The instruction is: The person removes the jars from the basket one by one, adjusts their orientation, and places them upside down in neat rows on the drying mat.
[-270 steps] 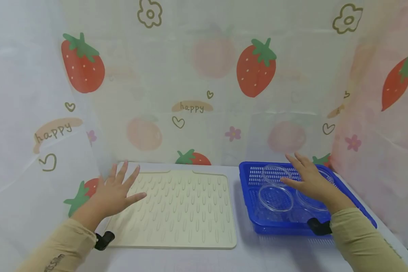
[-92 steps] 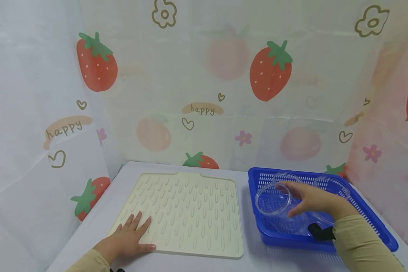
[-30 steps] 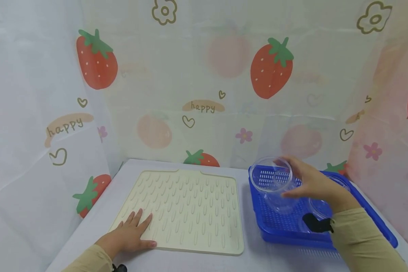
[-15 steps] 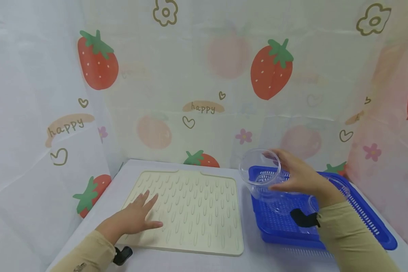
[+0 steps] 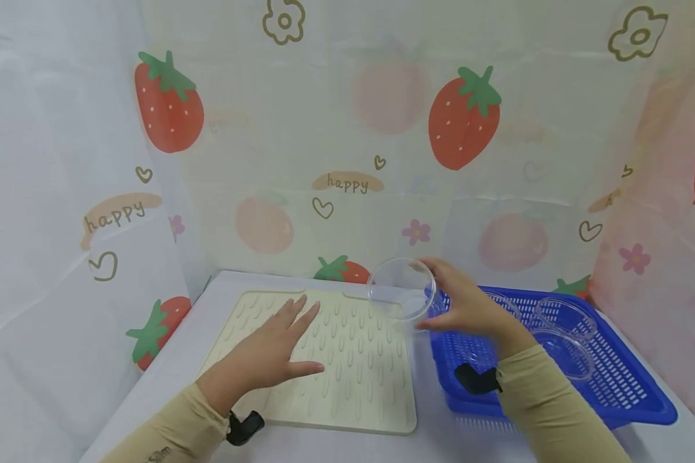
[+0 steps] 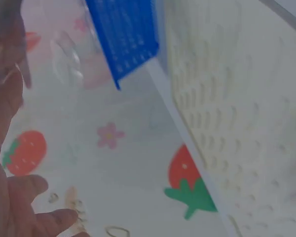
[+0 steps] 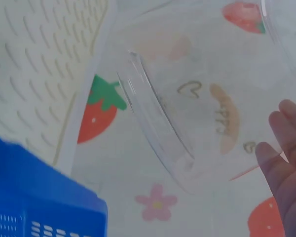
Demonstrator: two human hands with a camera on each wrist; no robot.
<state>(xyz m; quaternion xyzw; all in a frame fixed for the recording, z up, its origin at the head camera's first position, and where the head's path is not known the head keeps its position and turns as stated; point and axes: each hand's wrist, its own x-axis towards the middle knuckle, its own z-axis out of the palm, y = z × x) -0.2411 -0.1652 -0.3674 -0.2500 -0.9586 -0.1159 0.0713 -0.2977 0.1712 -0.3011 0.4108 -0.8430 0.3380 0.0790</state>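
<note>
In the head view my right hand [image 5: 469,308] holds a clear round bowl [image 5: 402,289] by its side, thumb low and fingers behind the rim. The bowl is in the air over the right back part of a cream ridged drying mat [image 5: 324,399]. My left hand [image 5: 260,354] hovers above the mat's left half with fingers spread, holding nothing and apart from the bowl. The right wrist view shows the bowl's clear base [image 7: 158,113] beside the right fingers [image 7: 286,163]. In the left wrist view the left fingers [image 6: 54,219] are extended.
A blue perforated basket [image 5: 448,386] stands right of the mat, with several clear bowls [image 5: 564,354] in it, partly behind my right forearm. The white table [image 5: 313,447] meets a strawberry-print cloth [image 5: 347,128] at the back and cloth walls at both sides.
My right hand has lifted the clear bowl from the basket and carried it left over the mat. The left hand has risen off the mat and moved right, towards the bowl.
</note>
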